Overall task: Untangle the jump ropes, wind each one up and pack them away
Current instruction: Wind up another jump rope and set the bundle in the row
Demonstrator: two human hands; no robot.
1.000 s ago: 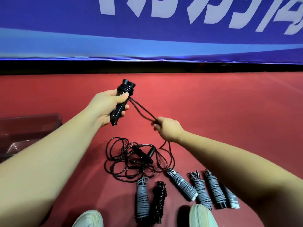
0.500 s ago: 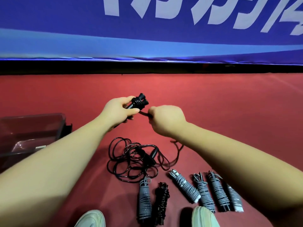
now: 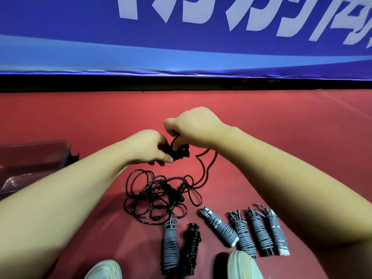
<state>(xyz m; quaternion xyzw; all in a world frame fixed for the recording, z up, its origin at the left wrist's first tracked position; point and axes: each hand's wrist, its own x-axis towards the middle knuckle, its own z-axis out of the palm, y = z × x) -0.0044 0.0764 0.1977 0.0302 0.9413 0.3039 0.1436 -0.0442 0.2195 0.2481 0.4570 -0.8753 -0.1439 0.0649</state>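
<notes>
Nearest the person, two pale shoes, one point(image 3: 104, 269) at the left and one point(image 3: 243, 264) at the right, stand on the red floor point(image 3: 281, 127). Between and just beyond them lie the finished ropes. A grey bundle point(image 3: 170, 244) lies beside a black bundle point(image 3: 192, 246), and four more grey bundles point(image 3: 242, 234) lie in a row to the right. The right forearm reaches over the top end of the rightmost one.

Past these, a tangled black rope point(image 3: 157, 198) sprawls in loose loops on the floor. A black cord point(image 3: 209, 164) rises from the tangle toward the hands.

Above the tangle, the left hand point(image 3: 149, 147) is curled round a pair of black handles point(image 3: 181, 154). Beside and slightly beyond it, the right hand point(image 3: 193, 123) is closed knuckles-up, pinching the cord where it meets the handles. The fingertips are hidden under the hand.

At the left edge of the floor stands a clear plastic bin point(image 3: 40, 156), its near side partly covered by the left forearm. Farthest off, a blue banner point(image 3: 181, 47) with white lettering runs along the back.
</notes>
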